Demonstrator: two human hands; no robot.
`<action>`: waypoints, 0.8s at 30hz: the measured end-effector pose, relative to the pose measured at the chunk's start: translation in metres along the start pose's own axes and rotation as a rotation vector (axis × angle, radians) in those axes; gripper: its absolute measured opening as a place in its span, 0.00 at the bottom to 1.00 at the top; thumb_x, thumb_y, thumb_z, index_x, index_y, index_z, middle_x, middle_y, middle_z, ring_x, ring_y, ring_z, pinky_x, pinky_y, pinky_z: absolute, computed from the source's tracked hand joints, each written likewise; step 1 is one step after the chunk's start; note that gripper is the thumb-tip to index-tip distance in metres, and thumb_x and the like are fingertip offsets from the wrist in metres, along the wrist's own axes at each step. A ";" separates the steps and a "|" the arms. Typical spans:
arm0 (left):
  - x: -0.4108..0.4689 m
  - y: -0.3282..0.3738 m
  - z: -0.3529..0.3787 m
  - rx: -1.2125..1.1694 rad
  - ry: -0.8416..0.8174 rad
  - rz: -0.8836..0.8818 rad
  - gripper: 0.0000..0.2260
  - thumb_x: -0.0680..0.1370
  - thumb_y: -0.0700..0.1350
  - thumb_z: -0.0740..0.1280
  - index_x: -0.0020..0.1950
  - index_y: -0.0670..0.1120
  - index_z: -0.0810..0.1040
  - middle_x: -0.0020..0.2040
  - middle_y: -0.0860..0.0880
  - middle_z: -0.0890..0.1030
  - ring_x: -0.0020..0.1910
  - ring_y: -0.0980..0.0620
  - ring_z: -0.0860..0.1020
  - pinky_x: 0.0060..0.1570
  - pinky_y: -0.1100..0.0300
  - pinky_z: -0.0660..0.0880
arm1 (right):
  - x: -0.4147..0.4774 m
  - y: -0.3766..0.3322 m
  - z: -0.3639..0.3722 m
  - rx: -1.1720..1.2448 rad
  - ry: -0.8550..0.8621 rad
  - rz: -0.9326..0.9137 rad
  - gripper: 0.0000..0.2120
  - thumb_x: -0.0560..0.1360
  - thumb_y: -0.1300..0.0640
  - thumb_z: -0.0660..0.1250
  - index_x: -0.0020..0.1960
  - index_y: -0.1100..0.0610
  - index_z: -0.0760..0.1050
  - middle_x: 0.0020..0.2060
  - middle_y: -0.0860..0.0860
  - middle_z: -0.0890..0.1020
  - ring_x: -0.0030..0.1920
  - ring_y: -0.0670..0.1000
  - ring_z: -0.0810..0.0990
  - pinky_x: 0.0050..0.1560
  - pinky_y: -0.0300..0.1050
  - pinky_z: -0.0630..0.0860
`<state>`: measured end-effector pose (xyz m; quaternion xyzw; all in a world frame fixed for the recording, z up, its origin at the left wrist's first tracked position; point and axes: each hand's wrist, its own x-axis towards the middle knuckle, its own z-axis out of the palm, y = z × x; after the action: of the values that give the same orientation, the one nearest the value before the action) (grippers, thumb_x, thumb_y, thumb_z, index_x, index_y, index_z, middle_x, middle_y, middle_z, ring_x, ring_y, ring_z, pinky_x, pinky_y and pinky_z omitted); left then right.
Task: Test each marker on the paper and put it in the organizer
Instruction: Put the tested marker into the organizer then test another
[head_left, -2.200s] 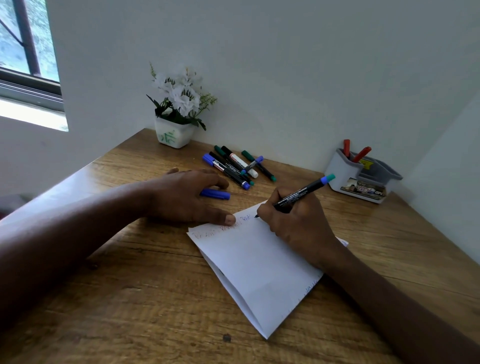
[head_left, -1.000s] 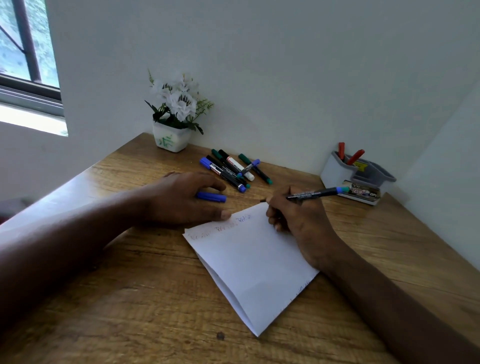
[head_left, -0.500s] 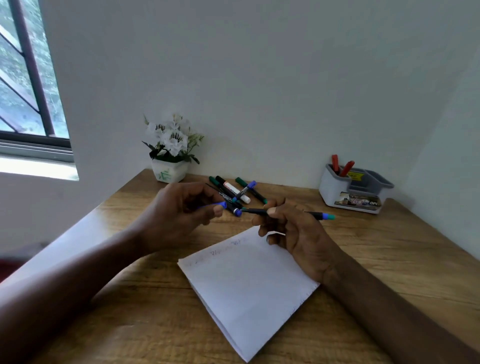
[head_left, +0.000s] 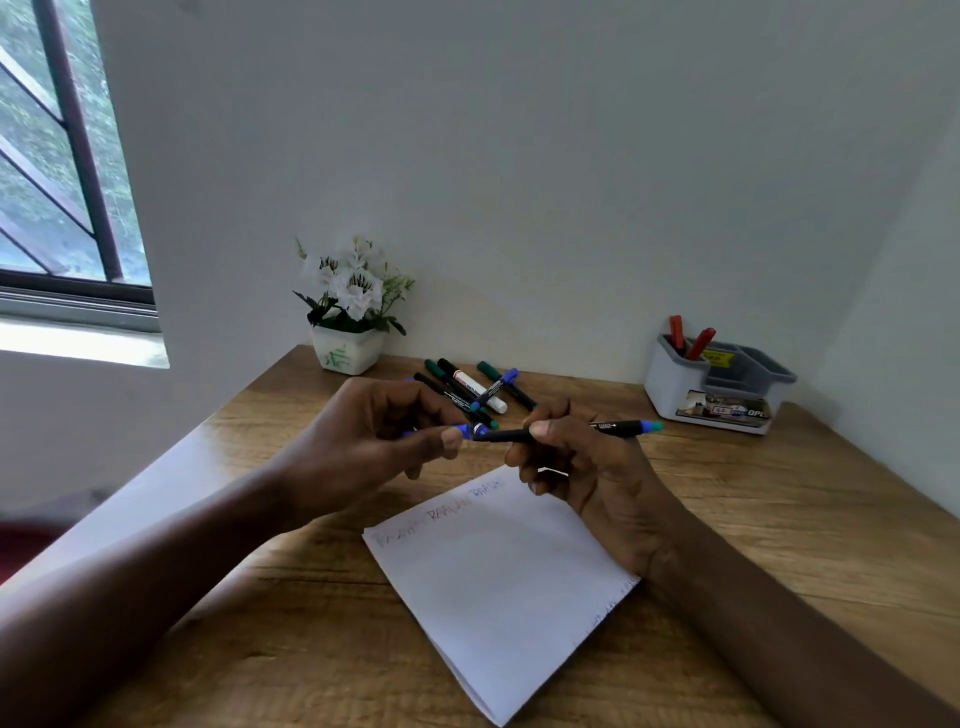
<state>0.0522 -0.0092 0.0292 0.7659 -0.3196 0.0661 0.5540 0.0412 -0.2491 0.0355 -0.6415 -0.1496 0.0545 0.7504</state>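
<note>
Left hand (head_left: 363, 447): raised at mid-frame, thumb and fingers pinching a blue cap (head_left: 460, 430) whose open end meets the marker's tip.
Right hand (head_left: 597, 478): just right of the left hand, fingers curled round a black marker (head_left: 618, 426) held level above the table, its blue-green end pointing right.
Paper (head_left: 498, 582): white folded sheet lying flat on the wooden table (head_left: 779, 519), below the hands, with faint scribbles along its top edge.
Loose markers (head_left: 467, 387): small heap of green, blue and black ones on the table behind the hands.
Organizer (head_left: 717, 395): grey and white, far right by the wall, two red markers (head_left: 685, 335) standing in its left compartment.
Flower pot (head_left: 350, 351): white flowers, far left of the heap.
Window (head_left: 62, 208): upper left of the frame.
</note>
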 end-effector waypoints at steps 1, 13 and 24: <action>0.000 0.000 0.000 -0.002 0.002 -0.010 0.10 0.75 0.52 0.74 0.51 0.47 0.85 0.45 0.45 0.84 0.40 0.50 0.80 0.38 0.56 0.78 | 0.000 0.000 0.001 0.004 0.003 0.003 0.04 0.69 0.55 0.70 0.39 0.50 0.85 0.39 0.58 0.86 0.36 0.51 0.83 0.37 0.43 0.79; 0.000 0.003 0.004 -0.012 0.000 -0.039 0.06 0.76 0.47 0.75 0.51 0.47 0.85 0.47 0.45 0.84 0.41 0.48 0.80 0.40 0.56 0.78 | -0.002 0.004 0.002 0.053 -0.005 -0.015 0.05 0.70 0.56 0.70 0.44 0.54 0.84 0.39 0.58 0.86 0.37 0.51 0.84 0.37 0.42 0.80; -0.001 0.008 0.017 -0.227 0.035 -0.062 0.16 0.71 0.43 0.78 0.57 0.43 0.80 0.38 0.41 0.84 0.36 0.50 0.82 0.39 0.59 0.79 | -0.003 0.008 0.010 -0.085 -0.079 -0.105 0.04 0.71 0.51 0.75 0.42 0.51 0.84 0.36 0.54 0.85 0.32 0.49 0.77 0.33 0.40 0.76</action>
<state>0.0424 -0.0258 0.0288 0.7063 -0.2915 0.0259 0.6446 0.0364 -0.2394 0.0287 -0.6613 -0.2147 0.0341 0.7179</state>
